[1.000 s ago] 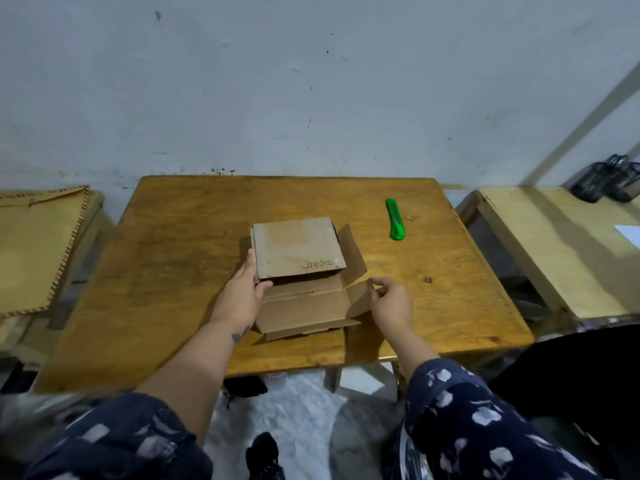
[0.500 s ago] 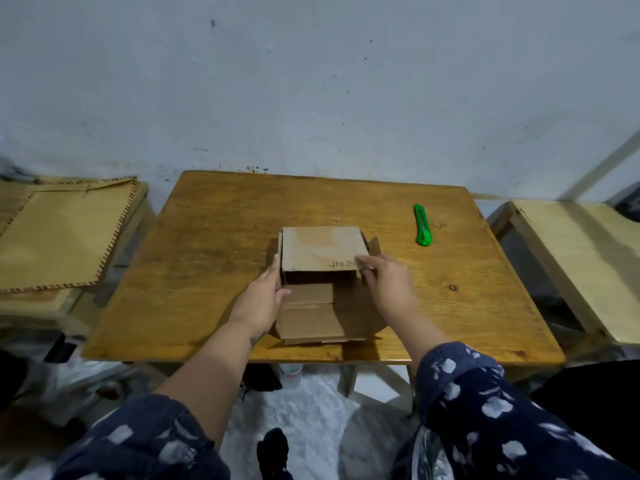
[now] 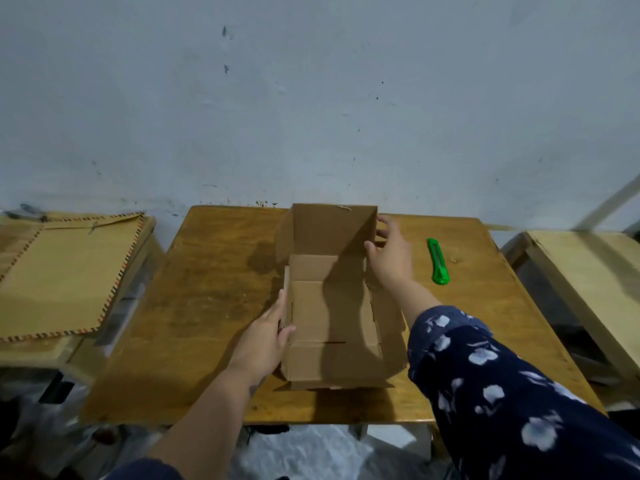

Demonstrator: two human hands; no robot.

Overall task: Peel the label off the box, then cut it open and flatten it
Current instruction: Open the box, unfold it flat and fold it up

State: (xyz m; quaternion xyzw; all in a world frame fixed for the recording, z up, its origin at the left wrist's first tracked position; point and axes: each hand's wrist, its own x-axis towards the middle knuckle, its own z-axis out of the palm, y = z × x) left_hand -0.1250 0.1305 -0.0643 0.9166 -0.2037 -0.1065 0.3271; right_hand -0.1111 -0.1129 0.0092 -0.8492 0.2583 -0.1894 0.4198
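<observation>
Head view: both hands (image 3: 263, 341) (image 3: 391, 258) grip box (image 3: 329, 313) edges.

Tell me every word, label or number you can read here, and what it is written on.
None can be read.
Cardboard box: its open inner faces are plain, no writing or label in view.
Green cutter: no legible marking.
Table and wall: only stains and specks.

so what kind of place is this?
Likely a plain home or workshop corner, not a factory: a worn wooden table against a scuffed painted wall, a cardboard box, a green utility knife.
</observation>
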